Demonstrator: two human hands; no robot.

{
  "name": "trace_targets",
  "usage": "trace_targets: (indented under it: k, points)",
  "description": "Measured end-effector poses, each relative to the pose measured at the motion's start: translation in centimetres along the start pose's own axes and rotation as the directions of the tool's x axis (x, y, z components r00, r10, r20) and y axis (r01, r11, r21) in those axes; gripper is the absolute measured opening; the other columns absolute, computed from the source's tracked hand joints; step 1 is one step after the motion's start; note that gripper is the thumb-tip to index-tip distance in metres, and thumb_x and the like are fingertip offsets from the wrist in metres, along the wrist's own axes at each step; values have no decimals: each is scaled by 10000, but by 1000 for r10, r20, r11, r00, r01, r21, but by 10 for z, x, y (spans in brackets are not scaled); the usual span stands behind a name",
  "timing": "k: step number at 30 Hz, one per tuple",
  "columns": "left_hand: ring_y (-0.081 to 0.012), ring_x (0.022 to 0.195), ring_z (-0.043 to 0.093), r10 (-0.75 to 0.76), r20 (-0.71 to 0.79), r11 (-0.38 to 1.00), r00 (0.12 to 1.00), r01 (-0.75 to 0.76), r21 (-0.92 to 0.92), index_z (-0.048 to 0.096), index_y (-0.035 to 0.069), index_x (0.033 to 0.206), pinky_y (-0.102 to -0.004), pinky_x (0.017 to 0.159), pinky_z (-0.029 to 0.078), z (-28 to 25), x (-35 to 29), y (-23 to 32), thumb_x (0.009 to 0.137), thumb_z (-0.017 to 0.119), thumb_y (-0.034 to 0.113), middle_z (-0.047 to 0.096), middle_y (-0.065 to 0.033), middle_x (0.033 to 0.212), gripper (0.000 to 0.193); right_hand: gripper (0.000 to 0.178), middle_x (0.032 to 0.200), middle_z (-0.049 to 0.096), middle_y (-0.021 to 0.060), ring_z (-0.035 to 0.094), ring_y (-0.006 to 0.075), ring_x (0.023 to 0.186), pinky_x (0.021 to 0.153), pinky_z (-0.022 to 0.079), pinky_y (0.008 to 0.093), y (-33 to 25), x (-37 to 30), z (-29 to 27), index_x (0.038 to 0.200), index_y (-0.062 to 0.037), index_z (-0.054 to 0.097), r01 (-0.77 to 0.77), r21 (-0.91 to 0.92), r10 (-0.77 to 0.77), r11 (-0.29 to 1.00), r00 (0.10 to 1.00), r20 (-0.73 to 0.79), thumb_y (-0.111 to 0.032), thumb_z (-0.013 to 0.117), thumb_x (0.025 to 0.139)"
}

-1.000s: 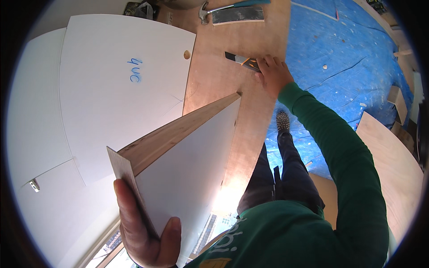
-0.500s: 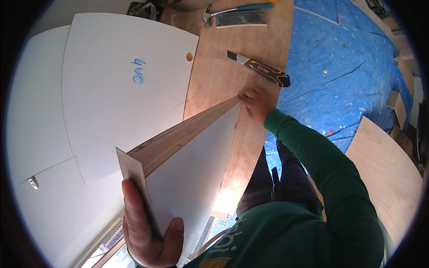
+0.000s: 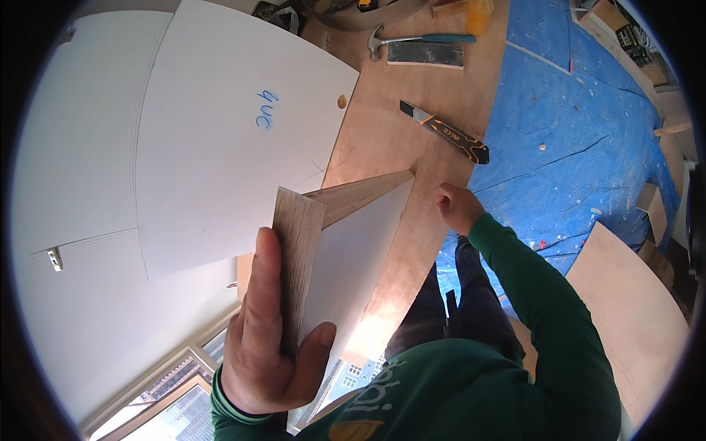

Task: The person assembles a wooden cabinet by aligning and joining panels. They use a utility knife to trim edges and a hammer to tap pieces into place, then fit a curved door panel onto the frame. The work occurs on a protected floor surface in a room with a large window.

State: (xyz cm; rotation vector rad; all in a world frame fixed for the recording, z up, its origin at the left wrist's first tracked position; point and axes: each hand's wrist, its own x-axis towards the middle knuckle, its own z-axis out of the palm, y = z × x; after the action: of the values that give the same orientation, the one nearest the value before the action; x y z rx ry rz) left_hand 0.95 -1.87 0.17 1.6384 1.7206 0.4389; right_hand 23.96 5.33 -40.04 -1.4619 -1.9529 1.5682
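My left hand [image 3: 254, 338] holds the near end of a narrow panel, fingers along one side and thumb on the other. The panel [image 3: 353, 250] has a white face and wood-grain edges [image 3: 300, 250]; it stands tilted up toward me, its far end by the wooden worktop [image 3: 360, 140]. To the right of that far end, apart from it, is my right hand [image 3: 460, 208], its fingers curled closed; whether something is inside them is hidden. Beyond that hand a black and orange utility knife [image 3: 448, 136] lies on the worktop, blade out.
A claw hammer [image 3: 423, 38] and a dark flat block [image 3: 425, 54] lie at the worktop's far end. A large white board [image 3: 235, 162] with blue handwriting covers the left. Blue sheeting [image 3: 559, 147] spreads over the floor at right, with a curved plywood piece [image 3: 625, 301].
My right hand has come off the panel's far end, moving right and nearer. My left hand has shifted right with the panel, showing more of its wood-grain end. The view has shifted too.
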Motion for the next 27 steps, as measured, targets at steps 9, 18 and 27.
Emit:
trace_targets:
  k: [9, 18, 27]
  points:
    - [-469, 965, 714, 250, -49, 955, 967, -238, 175, 208, -39, 1627, -427, 820, 592, -2, 4, 2, 895, 639, -19, 583, -375, 1287, 850, 322, 886, 705, 120, 681, 231, 687, 594, 543, 365, 151, -46, -157, 1129, -16, 700, -445, 194, 473, 875, 870, -139, -292, 619, 986]
    - [-418, 912, 726, 200, -254, 924, 946, -96, 370, 360, -38, 1566, -429, 810, 588, 6, -13, 14, 972, 635, 112, 639, -286, 1253, 672, 393, 699, 633, 49, 607, 141, 726, 672, 472, 314, -25, -40, -174, 795, -7, 669, -132, 290, 173, 948, 978, -120, -329, 644, 1019]
    - [-415, 1028, 690, 107, -320, 830, 941, 93, 549, 413, 1, 1546, -450, 915, 566, 15, -33, 42, 994, 655, 288, 584, -226, 1395, 667, 729, 1383, 555, 132, 523, 232, 1322, 1056, 482, 406, -264, -50, -135, 1520, -34, 413, 516, 222, -559, 827, 798, 225, -329, 769, 957]
